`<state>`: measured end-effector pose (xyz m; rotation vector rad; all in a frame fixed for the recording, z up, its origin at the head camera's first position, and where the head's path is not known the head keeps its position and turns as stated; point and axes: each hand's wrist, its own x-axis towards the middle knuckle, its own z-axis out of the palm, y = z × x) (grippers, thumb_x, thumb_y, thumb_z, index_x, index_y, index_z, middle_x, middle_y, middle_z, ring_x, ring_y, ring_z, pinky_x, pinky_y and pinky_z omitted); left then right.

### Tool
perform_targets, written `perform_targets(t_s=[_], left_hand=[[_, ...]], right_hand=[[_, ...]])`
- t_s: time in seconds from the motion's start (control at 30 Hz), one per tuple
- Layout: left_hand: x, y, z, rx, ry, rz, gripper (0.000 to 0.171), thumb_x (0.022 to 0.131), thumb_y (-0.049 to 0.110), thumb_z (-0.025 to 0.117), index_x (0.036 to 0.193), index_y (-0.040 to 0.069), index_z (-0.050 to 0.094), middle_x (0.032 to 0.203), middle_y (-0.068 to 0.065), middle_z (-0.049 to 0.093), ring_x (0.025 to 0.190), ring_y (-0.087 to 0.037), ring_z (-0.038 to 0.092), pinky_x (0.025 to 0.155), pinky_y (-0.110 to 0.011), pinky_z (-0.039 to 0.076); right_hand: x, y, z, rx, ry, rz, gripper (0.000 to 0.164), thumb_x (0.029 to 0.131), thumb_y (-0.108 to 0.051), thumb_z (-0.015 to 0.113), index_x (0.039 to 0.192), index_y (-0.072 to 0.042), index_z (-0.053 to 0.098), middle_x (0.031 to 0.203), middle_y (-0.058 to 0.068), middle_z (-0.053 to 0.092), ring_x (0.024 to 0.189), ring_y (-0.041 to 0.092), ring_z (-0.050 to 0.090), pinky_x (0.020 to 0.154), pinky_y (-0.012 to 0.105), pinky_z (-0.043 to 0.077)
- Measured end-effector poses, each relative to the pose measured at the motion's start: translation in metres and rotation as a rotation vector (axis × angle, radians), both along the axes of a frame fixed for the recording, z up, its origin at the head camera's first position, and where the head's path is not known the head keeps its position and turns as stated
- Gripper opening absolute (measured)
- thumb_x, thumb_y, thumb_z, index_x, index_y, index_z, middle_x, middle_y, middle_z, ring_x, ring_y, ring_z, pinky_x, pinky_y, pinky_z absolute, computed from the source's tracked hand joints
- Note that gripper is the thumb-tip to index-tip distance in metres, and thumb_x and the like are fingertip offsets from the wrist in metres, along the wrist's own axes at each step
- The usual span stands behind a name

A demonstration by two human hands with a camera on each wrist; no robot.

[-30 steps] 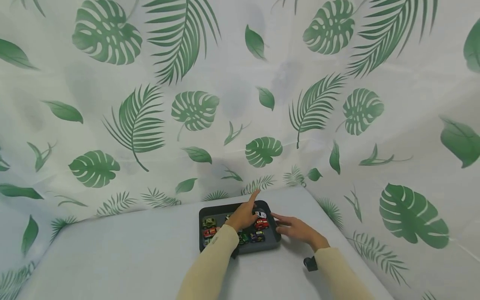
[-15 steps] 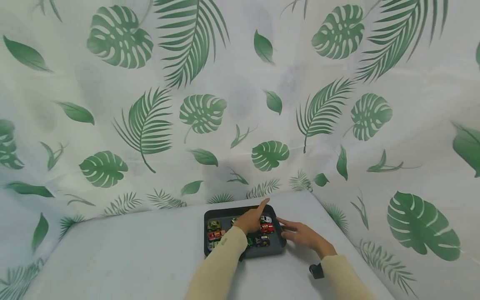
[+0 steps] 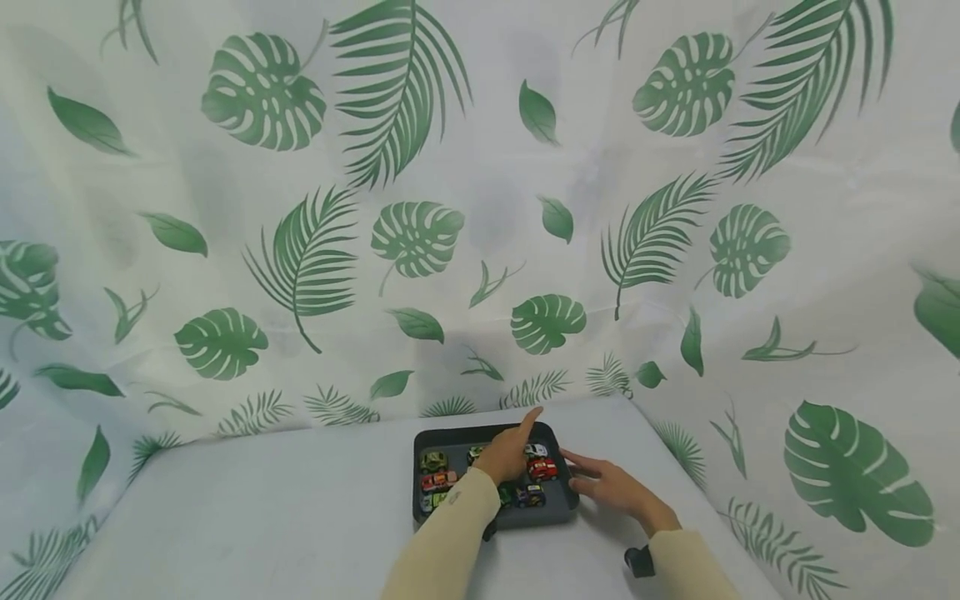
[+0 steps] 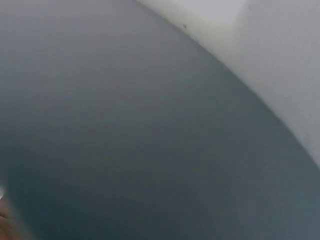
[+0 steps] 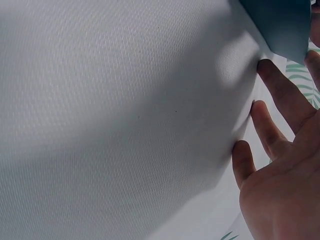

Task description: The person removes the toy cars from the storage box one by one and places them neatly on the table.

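Note:
A dark grey tray holds several small toy cars, among them a red car, a white car, an orange-red car and an olive-green car. My left hand reaches down into the tray between the cars, one finger stretched toward the far rim. Its other fingertips are hidden, so any grip on a car cannot be made out. At the tray's right side, my right hand touches the outer wall with its fingertips. In the right wrist view its fingers are spread and relaxed.
The tray rests on a white table near its far right corner. A leaf-patterned curtain hangs behind the table and along its right side. The left wrist view is mostly filled by the blurred tray wall.
The whole head view has shifted, so tray and hands appear slightly lower and farther right. Relative to the tray, both hands stay nearly where they were.

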<state>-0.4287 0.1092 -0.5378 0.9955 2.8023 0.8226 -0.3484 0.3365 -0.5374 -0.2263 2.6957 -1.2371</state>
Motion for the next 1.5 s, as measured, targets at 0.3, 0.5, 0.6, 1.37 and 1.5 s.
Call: perform_targets(t_s=[0.3,0.5,0.6,1.37,1.5], left_hand=[[-0.009,-0.019,0.015,-0.011,0.026,-0.057,0.094,0.101,-0.004,0.071,0.172,0.025,0.017,0.126,-0.010,0.071,0.106,-0.021,0.071,0.087,-0.038,0.057],[-0.011,-0.037,0.032,-0.044,0.016,-0.069,0.097,0.102,-0.003,0.070,0.173,0.030,0.012,0.132,-0.009,0.069,0.114,-0.021,0.069,0.095,-0.039,0.057],[-0.013,-0.051,0.040,-0.028,0.022,-0.075,0.096,0.101,-0.004,0.071,0.173,0.025,0.013,0.128,-0.010,0.069,0.106,-0.021,0.070,0.093,-0.038,0.057],[-0.019,-0.181,0.067,0.036,0.010,0.100,0.092,0.101,-0.008,0.069,0.172,0.018,0.016,0.128,-0.020,0.068,0.106,-0.034,0.070,0.093,-0.053,0.056],[-0.017,-0.199,0.067,0.038,-0.007,0.126,0.093,0.099,-0.010,0.070,0.172,0.017,0.017,0.126,-0.020,0.068,0.109,-0.035,0.069,0.094,-0.053,0.056]], right_hand=[[0.001,-0.004,0.000,0.019,0.004,0.020,0.062,0.101,-0.018,0.071,0.159,-0.006,0.051,0.142,0.029,0.063,0.139,0.056,0.049,0.113,0.076,0.033],[0.000,-0.002,-0.002,0.041,-0.006,0.007,0.063,0.101,-0.017,0.071,0.160,-0.006,0.051,0.143,0.029,0.062,0.140,0.057,0.047,0.113,0.077,0.033],[0.001,-0.001,-0.003,0.049,-0.015,-0.005,0.063,0.101,-0.016,0.071,0.160,-0.007,0.050,0.143,0.029,0.062,0.141,0.057,0.047,0.113,0.077,0.033],[-0.002,0.006,0.000,0.027,-0.006,0.053,0.064,0.103,-0.020,0.070,0.161,-0.005,0.047,0.145,0.032,0.060,0.143,0.060,0.041,0.114,0.078,0.028],[-0.003,0.004,0.002,0.027,-0.003,0.060,0.064,0.103,-0.020,0.070,0.161,-0.004,0.047,0.145,0.033,0.059,0.143,0.060,0.041,0.113,0.078,0.029]])
